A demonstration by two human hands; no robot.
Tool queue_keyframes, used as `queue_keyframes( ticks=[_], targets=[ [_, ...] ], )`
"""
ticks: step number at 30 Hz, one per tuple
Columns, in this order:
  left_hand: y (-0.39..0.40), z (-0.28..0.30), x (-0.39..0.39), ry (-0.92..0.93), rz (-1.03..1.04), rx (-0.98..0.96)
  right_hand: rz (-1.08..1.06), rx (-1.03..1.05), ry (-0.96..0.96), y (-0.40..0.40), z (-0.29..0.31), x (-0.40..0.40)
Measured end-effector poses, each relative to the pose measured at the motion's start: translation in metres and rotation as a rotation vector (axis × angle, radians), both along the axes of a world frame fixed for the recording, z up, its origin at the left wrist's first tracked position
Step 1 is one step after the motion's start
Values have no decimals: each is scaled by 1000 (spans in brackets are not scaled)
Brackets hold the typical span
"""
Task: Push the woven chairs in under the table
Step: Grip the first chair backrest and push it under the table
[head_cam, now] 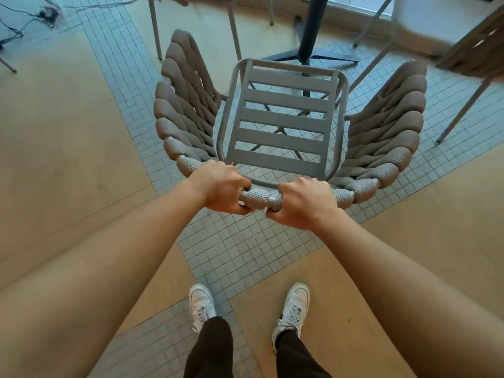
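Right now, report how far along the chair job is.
Done: nothing clearly finished; another chair's legs stand beyond, but how far it is tucked in is out of view. In hand: the left hand and right hand both grip the woven chair by its top rail. Left: its seat sits short of the table's dark pedestal, so it needs pushing forward.

You see a taupe woven chair (185, 105) with grey slatted seat (283, 118), white sneakers (200, 304), beige-and-grey gridded floor (245, 246).
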State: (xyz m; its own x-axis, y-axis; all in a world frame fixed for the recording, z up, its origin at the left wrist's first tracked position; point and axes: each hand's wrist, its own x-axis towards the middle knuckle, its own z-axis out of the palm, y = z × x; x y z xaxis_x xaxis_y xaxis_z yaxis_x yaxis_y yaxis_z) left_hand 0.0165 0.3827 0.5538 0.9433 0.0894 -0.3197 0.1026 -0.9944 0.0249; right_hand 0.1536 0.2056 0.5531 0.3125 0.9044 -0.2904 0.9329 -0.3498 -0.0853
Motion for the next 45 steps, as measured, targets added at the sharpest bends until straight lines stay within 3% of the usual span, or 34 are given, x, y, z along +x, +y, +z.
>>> queue_keyframes(
  ticks=[13, 29, 45],
  targets=[
    [87, -3, 34, -80, -98, -29, -236, -30, -40, 78, -4, 12],
    [127, -2, 72, -83, -154, -13, -261, -54, -48, 113, -1, 43],
    [184, 4, 156, -21, -117, 25, -230, -49, -20, 174, 1, 123]
  ],
)
